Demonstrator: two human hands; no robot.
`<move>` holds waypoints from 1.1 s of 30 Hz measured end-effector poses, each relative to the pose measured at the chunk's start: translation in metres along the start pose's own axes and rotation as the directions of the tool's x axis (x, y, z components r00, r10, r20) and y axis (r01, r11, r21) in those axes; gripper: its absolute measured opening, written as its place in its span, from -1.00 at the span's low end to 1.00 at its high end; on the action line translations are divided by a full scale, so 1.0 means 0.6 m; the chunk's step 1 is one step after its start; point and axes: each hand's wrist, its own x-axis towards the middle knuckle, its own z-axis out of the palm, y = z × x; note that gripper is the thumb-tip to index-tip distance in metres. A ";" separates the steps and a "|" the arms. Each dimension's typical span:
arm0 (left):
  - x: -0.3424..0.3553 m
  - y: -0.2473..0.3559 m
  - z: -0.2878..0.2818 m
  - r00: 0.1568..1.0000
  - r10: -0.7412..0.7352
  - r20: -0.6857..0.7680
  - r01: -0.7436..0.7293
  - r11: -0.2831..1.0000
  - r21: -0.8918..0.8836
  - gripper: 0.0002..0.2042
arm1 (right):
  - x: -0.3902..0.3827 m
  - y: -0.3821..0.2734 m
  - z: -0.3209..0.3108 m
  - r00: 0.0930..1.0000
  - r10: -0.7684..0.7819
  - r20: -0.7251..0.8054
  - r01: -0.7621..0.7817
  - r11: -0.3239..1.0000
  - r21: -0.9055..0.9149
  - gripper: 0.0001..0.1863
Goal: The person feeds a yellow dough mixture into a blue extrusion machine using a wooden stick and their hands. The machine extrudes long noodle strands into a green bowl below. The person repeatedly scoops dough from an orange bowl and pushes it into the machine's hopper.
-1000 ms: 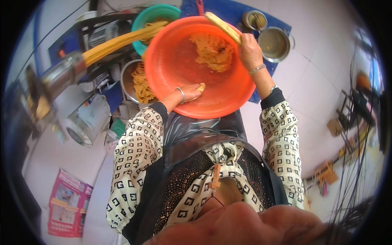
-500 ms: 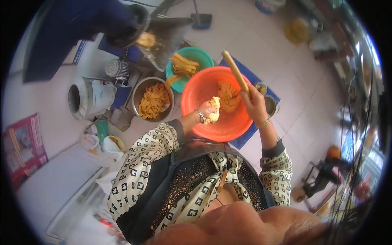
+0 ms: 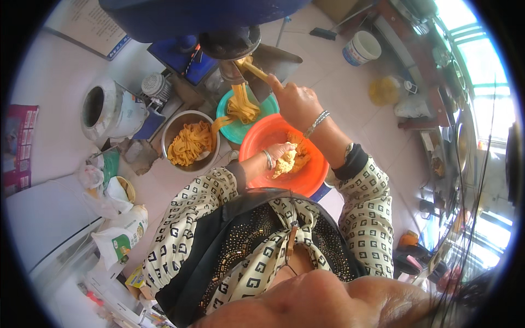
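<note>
My left hand (image 3: pixel 277 152) is closed around a lump of crumbly yellow dough (image 3: pixel 285 165), low over the orange basin (image 3: pixel 256 133). More dough crumbs lie in that basin. In my right hand (image 3: pixel 298 104) is a wooden stick (image 3: pixel 257 70), its far end at the metal chute (image 3: pixel 281 63) below a large blue machine (image 3: pixel 197 16). Pale dough shows at the stick's tip. Beneath the chute, wide yellow noodles (image 3: pixel 243 111) hang down into a green basin (image 3: pixel 232 132). A strand runs over to the noodles heaped in a steel bowl (image 3: pixel 165 141).
Left of the bowl stand a grey motor (image 3: pixel 156 86) and a white drum-shaped machine part (image 3: pixel 123 112). Bags (image 3: pixel 123 235) sit by a white cabinet at lower left. A white bucket (image 3: pixel 362 48) and a broom (image 3: pixel 323 34) are on the tiled floor at upper right.
My right hand has swung up and forward, bringing the stick from over the orange basin to the chute. The left hand still holds dough over the basin. The whole view has shifted.
</note>
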 end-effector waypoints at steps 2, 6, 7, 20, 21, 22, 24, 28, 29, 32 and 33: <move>0.006 -0.006 -0.001 0.998 0.042 -0.045 -0.040 0.998 0.041 -0.72 | 0.000 -0.008 0.003 1.000 -0.010 -0.002 0.010 0.999 -0.031 -0.45; 0.027 -0.017 -0.005 0.973 0.216 -0.084 -0.183 0.938 0.294 -0.78 | 0.006 -0.014 -0.007 1.000 -0.013 0.027 0.014 0.999 -0.053 -0.42; 0.034 -0.021 -0.008 0.956 0.278 -0.093 -0.224 0.897 0.382 -0.77 | 0.009 -0.016 -0.010 0.999 -0.008 0.042 0.010 0.999 -0.053 -0.42; 0.017 -0.017 -0.044 0.993 0.026 -0.115 -0.007 0.986 0.169 -0.73 | -0.014 -0.005 -0.012 0.988 0.120 0.098 -0.139 0.966 0.218 -0.52; 0.024 -0.023 -0.053 0.994 0.025 -0.106 -0.011 0.991 0.131 -0.73 | -0.008 -0.004 0.004 0.995 0.083 0.057 -0.094 0.969 0.228 -0.51; 0.030 -0.030 -0.060 0.995 0.024 -0.098 -0.015 0.996 0.093 -0.72 | -0.004 -0.009 0.007 0.993 0.084 0.077 -0.099 0.974 0.203 -0.50; 0.014 -0.027 -0.036 0.990 0.091 -0.104 -0.074 0.985 0.159 -0.67 | -0.001 -0.011 0.011 0.989 0.098 0.109 -0.114 0.982 0.148 -0.49; 0.012 -0.022 -0.035 0.989 0.136 0.063 -0.148 0.951 0.271 -0.72 | 0.004 -0.009 0.014 0.993 0.078 0.088 -0.086 0.992 0.095 -0.45; 0.009 -0.018 -0.035 0.986 0.119 0.118 -0.149 0.945 0.290 -0.74 | 0.007 -0.009 0.015 0.994 0.072 0.088 -0.080 0.993 0.086 -0.43; -0.001 -0.009 -0.023 0.962 0.141 0.235 -0.219 0.910 0.353 -0.81 | 0.014 -0.005 0.028 0.994 0.089 0.062 -0.093 0.993 0.066 -0.45; 0.001 -0.007 -0.023 0.966 0.129 0.226 -0.198 0.927 0.318 -0.83 | 0.016 -0.004 0.033 0.994 0.101 0.049 -0.104 0.993 0.059 -0.47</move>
